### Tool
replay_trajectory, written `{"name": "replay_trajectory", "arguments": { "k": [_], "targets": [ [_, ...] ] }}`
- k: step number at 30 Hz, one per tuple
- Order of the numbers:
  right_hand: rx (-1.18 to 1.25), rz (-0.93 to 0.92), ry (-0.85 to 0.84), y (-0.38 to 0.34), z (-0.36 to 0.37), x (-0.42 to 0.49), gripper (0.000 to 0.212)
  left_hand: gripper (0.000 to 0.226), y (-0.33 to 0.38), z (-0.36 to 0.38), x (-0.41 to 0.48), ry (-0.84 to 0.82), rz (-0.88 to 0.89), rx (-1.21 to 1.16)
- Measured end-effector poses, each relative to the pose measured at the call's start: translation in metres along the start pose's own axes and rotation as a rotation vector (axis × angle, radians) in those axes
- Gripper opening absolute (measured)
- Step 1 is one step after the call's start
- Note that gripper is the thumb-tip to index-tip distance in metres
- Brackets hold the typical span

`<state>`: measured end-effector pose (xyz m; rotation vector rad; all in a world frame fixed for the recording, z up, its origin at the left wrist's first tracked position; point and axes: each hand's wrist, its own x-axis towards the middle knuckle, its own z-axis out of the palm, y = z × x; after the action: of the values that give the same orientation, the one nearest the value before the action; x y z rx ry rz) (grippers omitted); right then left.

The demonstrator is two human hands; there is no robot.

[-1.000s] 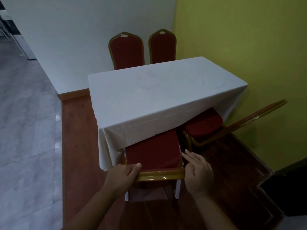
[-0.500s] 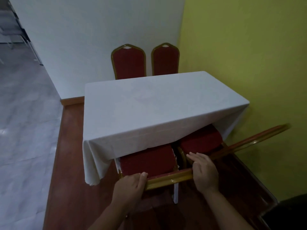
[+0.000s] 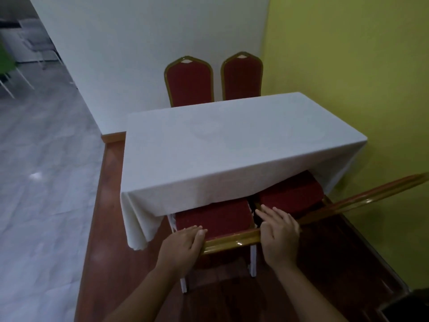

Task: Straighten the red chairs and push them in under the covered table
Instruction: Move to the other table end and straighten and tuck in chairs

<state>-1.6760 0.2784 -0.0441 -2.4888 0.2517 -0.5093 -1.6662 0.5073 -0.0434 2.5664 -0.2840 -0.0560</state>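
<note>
A table under a white cloth [image 3: 232,147] stands in the corner. Directly in front of me is a red chair [image 3: 213,217] with its seat partly under the cloth's near edge. My left hand [image 3: 183,245] and my right hand [image 3: 278,233] both lie over its gold back rail [image 3: 232,240], fingers pointing towards the table. A second red chair [image 3: 290,196] sits to the right at an angle, its seat partly under the cloth and its gold back [image 3: 371,196] slanting out to the right. Two more red chairs [image 3: 189,84] [image 3: 241,80] stand upright behind the table's far side.
A yellow wall [image 3: 348,66] runs close along the right, a white wall [image 3: 139,43] behind the table. The table stands on a wooden floor [image 3: 104,205] with grey tiles [image 3: 34,182] to the left. A dark object [image 3: 408,305] sits at the bottom right.
The near chair has slid further under the cloth, so less of its seat shows. My hands stayed on its back rail and now lie flatter over it.
</note>
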Motion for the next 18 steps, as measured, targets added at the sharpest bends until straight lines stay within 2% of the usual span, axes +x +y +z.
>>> {"name": "replay_trajectory", "arguments": {
  "k": [7,12,18],
  "targets": [
    [0.014,-0.015,-0.008,0.009,0.0,0.022,0.059,0.08,0.005,0.008,0.018,-0.007,-0.01,0.001],
    [0.02,-0.027,-0.013,0.019,-0.003,0.039,0.061,0.09,0.02,0.013,0.025,0.034,0.001,0.013],
    [0.027,-0.051,-0.045,0.037,-0.012,0.06,0.062,0.085,0.04,0.027,0.034,0.067,-0.028,-0.02]
  ]
}}
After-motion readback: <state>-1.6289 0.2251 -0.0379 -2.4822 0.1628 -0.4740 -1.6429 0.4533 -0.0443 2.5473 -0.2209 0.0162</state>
